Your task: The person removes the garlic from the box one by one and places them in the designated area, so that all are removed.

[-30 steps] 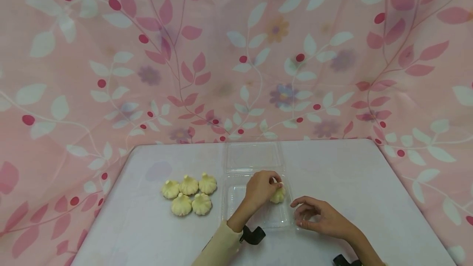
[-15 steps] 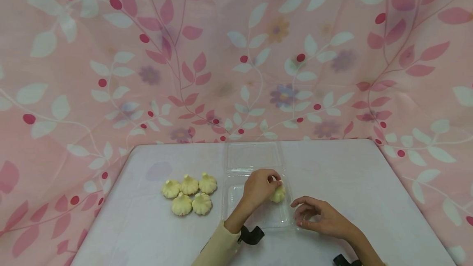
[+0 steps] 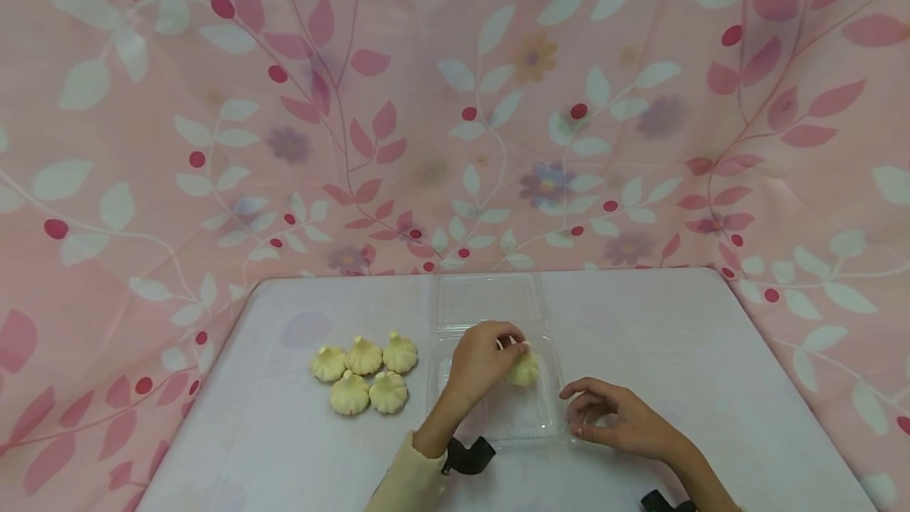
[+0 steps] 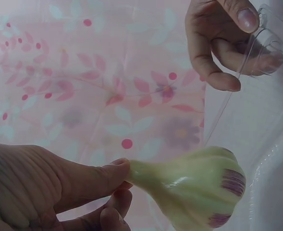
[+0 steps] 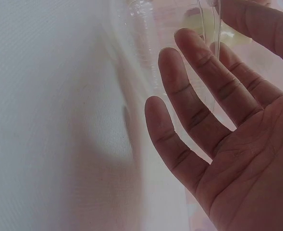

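Note:
My left hand [image 3: 483, 362] pinches a garlic bulb [image 4: 194, 187] by its stem between thumb and fingers. The bulb is pale yellow-green with purple streaks at its base, and in the head view it overlaps the base of a clear plastic clamshell box [image 3: 490, 425]. At the box's right side is my right hand [image 3: 618, 421], fingers relaxed and slightly bent, nothing in its grasp. In the right wrist view the spread fingers [image 5: 194, 110] lie right at the clear wall of the box.
Several more garlic bulbs [image 3: 387, 393] lie grouped in two rows on the white table [image 3: 284, 449], left of the box. The box's lid [image 3: 486, 300] is folded back toward the rear table edge. A pink floral cloth [image 3: 441, 101] hangs behind the table.
My left hand, pinching the garlic bulb, has shifted a little to the left and slightly back over the box. The right hand and the other bulbs have kept their places.

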Demonstrator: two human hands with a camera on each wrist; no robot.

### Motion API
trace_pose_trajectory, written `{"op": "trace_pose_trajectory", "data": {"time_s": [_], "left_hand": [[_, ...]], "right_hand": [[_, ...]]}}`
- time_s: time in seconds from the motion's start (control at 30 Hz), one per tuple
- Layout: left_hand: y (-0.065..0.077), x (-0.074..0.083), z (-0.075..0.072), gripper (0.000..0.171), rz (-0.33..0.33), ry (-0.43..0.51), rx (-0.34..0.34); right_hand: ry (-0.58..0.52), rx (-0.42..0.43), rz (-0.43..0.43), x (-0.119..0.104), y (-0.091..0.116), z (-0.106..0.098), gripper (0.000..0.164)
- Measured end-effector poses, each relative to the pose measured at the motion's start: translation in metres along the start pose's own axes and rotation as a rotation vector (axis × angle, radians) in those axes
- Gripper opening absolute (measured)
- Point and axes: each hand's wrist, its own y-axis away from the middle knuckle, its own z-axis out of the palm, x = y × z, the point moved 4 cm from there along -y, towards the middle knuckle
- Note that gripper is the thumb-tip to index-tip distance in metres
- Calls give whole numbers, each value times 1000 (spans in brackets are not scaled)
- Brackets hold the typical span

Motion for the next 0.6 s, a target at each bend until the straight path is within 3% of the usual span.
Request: {"op": "trace_pose_trajectory", "data": {"time_s": [0.6], "left_hand": [[12,-10,-31,7,13,-3,70]], "right_hand": [[-1,-3,-14,2,0,-1,42]]}}
